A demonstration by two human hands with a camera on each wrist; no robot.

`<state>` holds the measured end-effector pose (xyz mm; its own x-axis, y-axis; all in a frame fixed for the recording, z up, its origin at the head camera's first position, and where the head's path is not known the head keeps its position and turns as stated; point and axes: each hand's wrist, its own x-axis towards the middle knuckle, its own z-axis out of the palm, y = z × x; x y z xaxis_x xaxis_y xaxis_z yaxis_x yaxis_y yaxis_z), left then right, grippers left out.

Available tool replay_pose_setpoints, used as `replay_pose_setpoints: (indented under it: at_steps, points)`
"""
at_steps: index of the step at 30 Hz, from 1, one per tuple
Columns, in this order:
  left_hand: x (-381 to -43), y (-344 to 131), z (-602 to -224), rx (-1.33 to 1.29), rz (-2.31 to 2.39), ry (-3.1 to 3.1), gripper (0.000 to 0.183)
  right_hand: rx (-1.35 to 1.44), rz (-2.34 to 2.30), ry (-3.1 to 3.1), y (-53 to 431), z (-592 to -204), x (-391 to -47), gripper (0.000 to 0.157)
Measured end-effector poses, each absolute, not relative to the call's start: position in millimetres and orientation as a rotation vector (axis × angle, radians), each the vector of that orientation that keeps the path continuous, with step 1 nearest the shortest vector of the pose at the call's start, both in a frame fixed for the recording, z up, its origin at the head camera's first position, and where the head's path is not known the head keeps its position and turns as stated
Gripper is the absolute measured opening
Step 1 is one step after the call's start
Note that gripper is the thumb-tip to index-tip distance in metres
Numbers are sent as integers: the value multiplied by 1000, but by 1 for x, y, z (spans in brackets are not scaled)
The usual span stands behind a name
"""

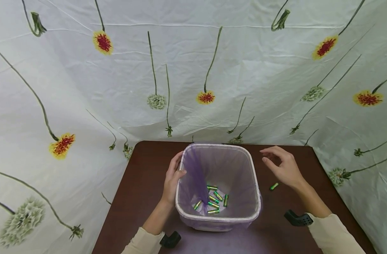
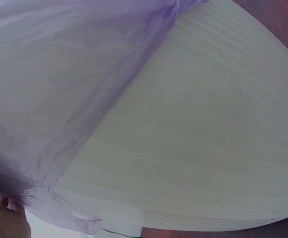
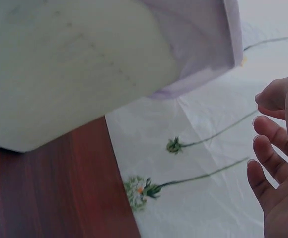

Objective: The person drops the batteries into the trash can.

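Observation:
A pale bin [image 1: 218, 224] lined with a thin purple plastic bag [image 1: 193, 165] stands on the table. Several green-and-gold batteries [image 1: 213, 199] lie scattered on its bottom. At the bin's left side my left hand [image 1: 172, 178] grips the rim, thumb over the edge and fingers outside; in the left wrist view part of that hand [image 2: 5, 218] shows beside the bag. My right hand [image 1: 283, 165] hovers to the right of the bin, fingers loosely bent and holding nothing; the right wrist view shows it [image 3: 280, 153] apart from the bin. One battery [image 1: 274, 186] lies on the table just below this hand.
The dark brown table [image 1: 142, 169] extends on both sides of the bin. White cloth with printed flowers [image 1: 123, 77] hangs behind and beside it. Black devices [image 1: 170, 240] sit at both wrists, by the cream sleeves.

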<state>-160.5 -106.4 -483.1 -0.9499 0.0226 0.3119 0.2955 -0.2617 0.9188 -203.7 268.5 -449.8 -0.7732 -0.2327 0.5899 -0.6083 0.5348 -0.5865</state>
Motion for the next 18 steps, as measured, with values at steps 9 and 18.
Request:
replay_pose_setpoints:
  at_steps: [9,18]
  points:
    - [-159,-108,-483,-377,-2345,-1785,65,593,1080,-2404,283,-471,-205,24]
    - [-161,-107,-483,-389,-2341,-1785,63,452,1125,-2440,296,-501,-201,22]
